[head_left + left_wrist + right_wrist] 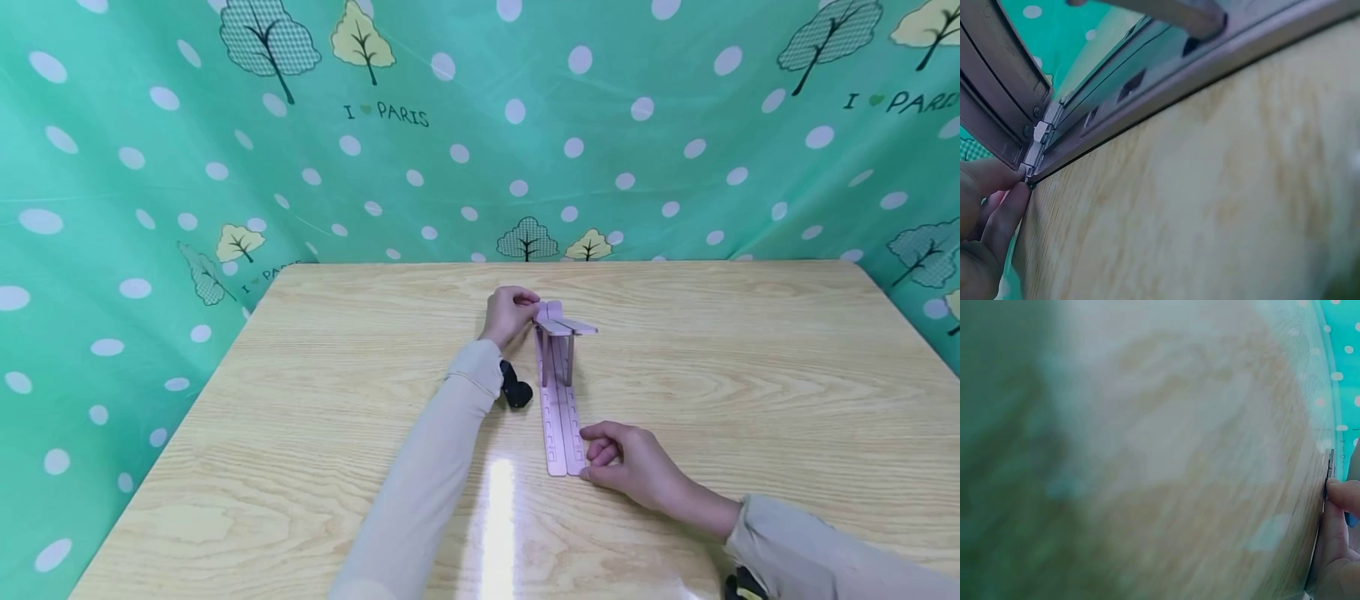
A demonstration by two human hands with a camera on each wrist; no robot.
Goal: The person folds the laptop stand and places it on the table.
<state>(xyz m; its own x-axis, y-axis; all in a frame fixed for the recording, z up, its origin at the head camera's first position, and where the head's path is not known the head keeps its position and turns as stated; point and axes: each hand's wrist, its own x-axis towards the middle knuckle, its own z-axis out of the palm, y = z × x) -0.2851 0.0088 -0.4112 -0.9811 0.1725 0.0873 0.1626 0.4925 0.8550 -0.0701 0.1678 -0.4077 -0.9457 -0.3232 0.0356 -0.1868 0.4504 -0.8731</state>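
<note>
A pink-purple folding stand (558, 425) lies lengthwise on the table, its slotted base flat and a hinged panel with two prop legs raised at the far end. At that far end my left hand (511, 315) pinches the corner. The left wrist view shows its thumb and fingers on the metal hinge (1041, 132), where the upright panel (997, 75) meets the base. My right hand (633, 465) is at the near right edge of the base, thumb and index finger on it. In the right wrist view these fingers pinch the thin edge (1330, 464).
The wood-grain table (300, 400) spreads out on both sides of the stand. Behind it and at the left hangs a green dotted cloth (420, 192) printed with trees. A black wrist device (514, 387) on the left sleeve sits close beside the stand.
</note>
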